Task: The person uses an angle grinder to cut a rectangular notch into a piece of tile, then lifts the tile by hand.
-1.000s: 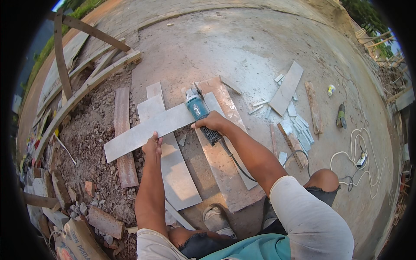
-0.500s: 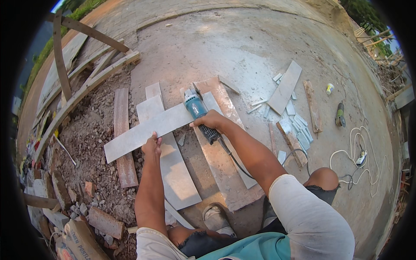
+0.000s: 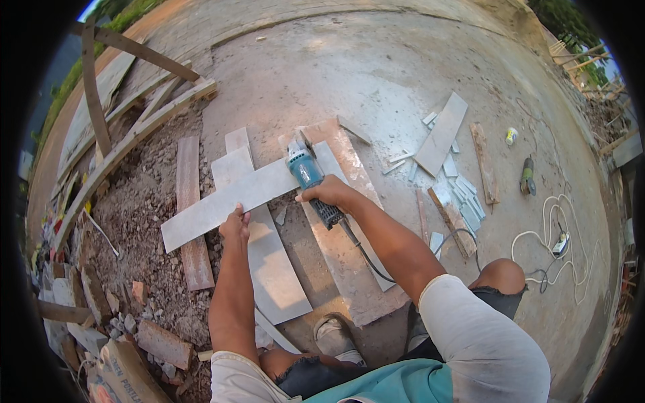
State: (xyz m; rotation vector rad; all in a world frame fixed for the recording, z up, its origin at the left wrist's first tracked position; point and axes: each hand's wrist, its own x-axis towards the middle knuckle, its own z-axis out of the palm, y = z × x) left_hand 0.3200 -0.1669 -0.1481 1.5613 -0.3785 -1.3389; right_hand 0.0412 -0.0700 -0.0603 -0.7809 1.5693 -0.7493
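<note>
A long pale tile strip [image 3: 208, 211] lies slantwise over a wooden plank [image 3: 191, 201], with its right end by a teal angle grinder [image 3: 306, 172]. My left hand [image 3: 235, 224] grips the strip's near edge, thumb on top. My right hand [image 3: 327, 193] is wrapped around the grinder's body, and the grinder's head rests at the strip's right end. The grinder's disc is mostly hidden behind its head. Beneath are a reddish dusty board [image 3: 349, 269] and a second pale tile [image 3: 275, 275]. The grinder's cord runs back under my right arm.
Cut tile offcuts [image 3: 463, 198] and a longer tile piece [image 3: 442, 134] lie right of the board. Farther right are another grinder [image 3: 528, 176], a small yellow-white can [image 3: 511, 136] and a coiled white cord [image 3: 552, 225]. Rubble and broken bricks [image 3: 164, 344] cover the left, beside a timber frame [image 3: 134, 144].
My right hand and the grinder have shifted very slightly toward me and to the right. The strip and my left hand stay in place.
</note>
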